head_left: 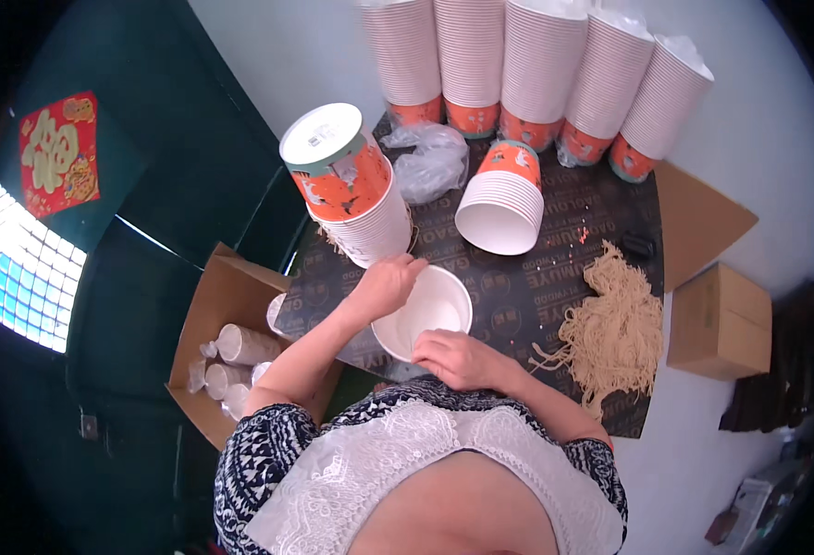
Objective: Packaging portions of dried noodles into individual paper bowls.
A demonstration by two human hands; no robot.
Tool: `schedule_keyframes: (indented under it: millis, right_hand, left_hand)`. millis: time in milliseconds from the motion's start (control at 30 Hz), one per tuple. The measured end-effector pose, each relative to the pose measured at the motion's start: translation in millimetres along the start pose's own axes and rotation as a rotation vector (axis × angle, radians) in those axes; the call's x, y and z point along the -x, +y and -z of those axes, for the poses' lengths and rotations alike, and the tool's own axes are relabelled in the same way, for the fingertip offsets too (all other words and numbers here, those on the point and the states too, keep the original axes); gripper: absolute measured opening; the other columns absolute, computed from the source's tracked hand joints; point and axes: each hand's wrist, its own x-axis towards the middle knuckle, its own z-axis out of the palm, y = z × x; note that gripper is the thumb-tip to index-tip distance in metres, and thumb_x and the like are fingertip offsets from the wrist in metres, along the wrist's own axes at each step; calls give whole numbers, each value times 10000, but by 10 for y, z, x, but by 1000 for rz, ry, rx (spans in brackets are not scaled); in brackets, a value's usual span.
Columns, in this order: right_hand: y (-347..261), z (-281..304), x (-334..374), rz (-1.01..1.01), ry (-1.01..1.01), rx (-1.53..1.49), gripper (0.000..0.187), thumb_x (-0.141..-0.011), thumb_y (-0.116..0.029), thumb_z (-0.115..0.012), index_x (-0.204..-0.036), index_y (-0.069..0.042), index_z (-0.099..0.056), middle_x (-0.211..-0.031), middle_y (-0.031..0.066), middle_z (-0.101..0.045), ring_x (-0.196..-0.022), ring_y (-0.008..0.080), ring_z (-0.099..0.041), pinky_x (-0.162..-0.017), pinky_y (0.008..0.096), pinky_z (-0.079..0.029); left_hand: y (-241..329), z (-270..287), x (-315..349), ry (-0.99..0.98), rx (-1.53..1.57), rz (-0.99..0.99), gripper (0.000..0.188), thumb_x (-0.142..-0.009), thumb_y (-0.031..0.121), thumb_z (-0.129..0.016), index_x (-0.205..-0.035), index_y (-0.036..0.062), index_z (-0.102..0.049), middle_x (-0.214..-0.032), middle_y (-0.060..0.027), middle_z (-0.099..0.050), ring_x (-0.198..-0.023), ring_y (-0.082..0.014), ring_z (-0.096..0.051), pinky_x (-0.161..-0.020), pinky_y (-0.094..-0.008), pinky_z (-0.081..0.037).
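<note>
A white paper bucket (pixel 444 298) stands at the table's near edge, its open mouth facing up. My left hand (pixel 390 285) is closed at its far left rim, the fingertips over the edge. At the near rim my right hand (pixel 453 357) is also closed, with its fingers bent over the paper wall. Just beyond my left hand rises a stack of nested buckets (pixel 361 190), upside down, the top one orange with a green band and white base. Strands of tan string hang around that stack's lower part. A second, shorter stack (pixel 504 208) lies on its side, mouth toward me.
A heap of tan string (pixel 615 324) lies at the table's right, near a small black object (pixel 638 245). Several tall bucket stacks (pixel 546 69) line the back wall. A crumpled plastic bag (pixel 428 162) sits before them. Cartons stand left (pixel 194 338) and right (pixel 717 324).
</note>
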Motion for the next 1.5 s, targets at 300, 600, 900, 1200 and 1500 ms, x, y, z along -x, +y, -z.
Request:
schedule_keyframes:
  millis: [300, 600, 900, 1200, 1500]
  right_hand:
    - [-180, 178, -114, 65, 121, 67, 325, -815, 32, -570, -1132, -13, -516, -1115, 143, -633, -883, 327, -643, -766, 412, -507]
    - [-160, 30, -85, -168, -151, -310, 191, -878, -7, -482, -1016, -10, -613, -850, 118, -682, -766, 212, -692, -691, 324, -535]
    - [-71, 178, 54, -295, 176, -334, 146, -908, -16, -497, -981, 31, -615, -857, 101, -682, -705, 160, -669, -643, 274, -523]
    - [-34, 155, 86, -324, 205, -401, 138, -929, -5, -469, -977, 51, -586, -893, 138, -687, -716, 166, -672, -669, 283, -539]
    - [-35, 164, 219, -368, 276, -412, 152, -911, -13, -485, -976, 43, -612, -881, 112, -688, -699, 149, -664, -644, 262, -524]
  left_hand:
    - [-187, 348, 489, -69, 255, 198, 152, -824, 113, -578, -905, 4, -645, -846, -183, -643, -775, -335, -633, -691, -401, -501]
    - [-94, 126, 545, -79, 537, 327, 175, -794, 124, -622, -911, -1, -656, -870, -199, -649, -829, -333, -646, -721, -393, -506]
    - [-217, 1114, 1002, -47, 152, 517, 60, -716, 54, -566, -743, 10, -534, -727, -183, -570, -696, -335, -574, -617, -416, -454]
    - [-845, 1475, 1354, 692, -791, 666, 76, -758, 61, -590, -689, 30, -588, -720, -141, -602, -644, -305, -631, -575, -397, -506]
    - [-946, 1841, 405, 852, -952, 393, 41, -696, 13, -585, -700, 50, -567, -696, -124, -541, -722, -289, -569, -729, -428, -431]
